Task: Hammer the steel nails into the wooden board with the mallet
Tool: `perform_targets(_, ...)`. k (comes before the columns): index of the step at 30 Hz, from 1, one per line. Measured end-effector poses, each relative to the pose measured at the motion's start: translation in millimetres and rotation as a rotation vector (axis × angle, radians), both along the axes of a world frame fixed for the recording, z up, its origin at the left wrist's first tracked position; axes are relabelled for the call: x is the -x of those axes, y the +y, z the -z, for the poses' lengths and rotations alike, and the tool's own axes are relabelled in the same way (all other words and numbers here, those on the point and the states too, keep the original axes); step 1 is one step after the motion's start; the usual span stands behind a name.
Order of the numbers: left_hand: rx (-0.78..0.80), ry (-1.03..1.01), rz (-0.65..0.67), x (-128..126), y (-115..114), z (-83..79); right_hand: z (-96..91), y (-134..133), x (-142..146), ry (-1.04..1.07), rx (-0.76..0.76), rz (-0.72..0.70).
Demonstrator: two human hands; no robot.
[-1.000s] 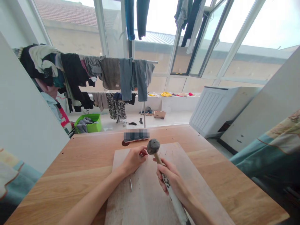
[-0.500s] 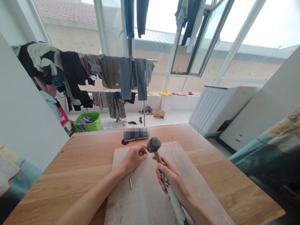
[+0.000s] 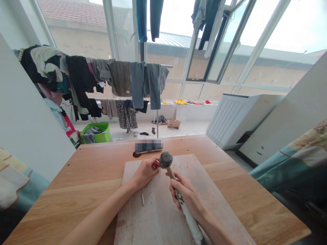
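Observation:
My right hand [image 3: 187, 190] is wrapped round the handle of a hammer [image 3: 166, 160] with a rounded dark head and a worn, pale-painted shaft. The hammer's head is beside the fingertips of my left hand [image 3: 146, 173], over the far part of a wooden board [image 3: 163, 217]. Those left fingers are pinched together near the board; what they hold is hidden. Several thin nails [image 3: 187, 164] stand up from the board to the right of the hammer head. A larger silvery nail [image 3: 142, 199] lies on the board near my left wrist.
The board rests on a wooden table [image 3: 84, 185]. A small, partly blurred box-like object [image 3: 149, 146] sits at the table's far edge beside a dark round hole [image 3: 136, 154]. Beyond are a loaded clothes rack [image 3: 167, 66], a green basket [image 3: 102, 136] and a white appliance [image 3: 230, 117].
The hammer head has shifted slightly left and down, nearer my left fingertips. My left hand stays in nearly the same place.

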State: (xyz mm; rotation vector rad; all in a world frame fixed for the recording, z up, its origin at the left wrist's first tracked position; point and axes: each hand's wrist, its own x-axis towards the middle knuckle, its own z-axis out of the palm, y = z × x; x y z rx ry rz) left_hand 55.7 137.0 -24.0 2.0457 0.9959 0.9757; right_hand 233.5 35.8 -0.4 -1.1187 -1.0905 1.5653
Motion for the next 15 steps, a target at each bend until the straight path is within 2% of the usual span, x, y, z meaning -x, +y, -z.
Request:
perform_targets(10,-0.039,0.034,0.007,-1.7,-2.8,-2.3,0.8,-0.1,0.4,0.013,0.01,-0.005)
perform_targets(15,-0.099,0.132,-0.002,10.1,-2.1,-6.4,0.6,0.0,-1.1,0.048,0.005,0.029)
